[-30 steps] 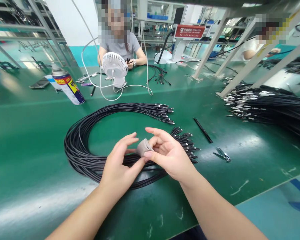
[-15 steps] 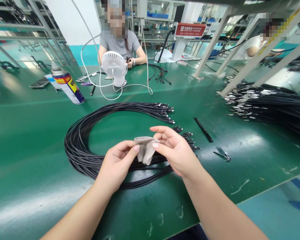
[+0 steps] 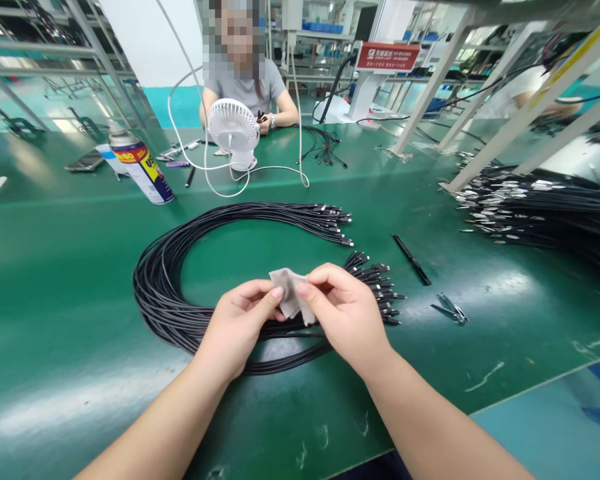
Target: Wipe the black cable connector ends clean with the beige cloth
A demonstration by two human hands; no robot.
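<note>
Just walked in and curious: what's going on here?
Someone's left grip and right grip both pinch a small grey cloth, each by one side, above the near part of a curved bundle of black cables. The bundle lies on the green table, its connector ends toward the right. A slim black tool and nail clippers lie farther right. Across the table, another person is behind a white fan.

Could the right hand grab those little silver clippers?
Probably yes: the silver clippers lie uncovered beyond the black cable ends, which look low enough to reach over. But the right hand pinches the grey cloth and might need to let go.
</note>
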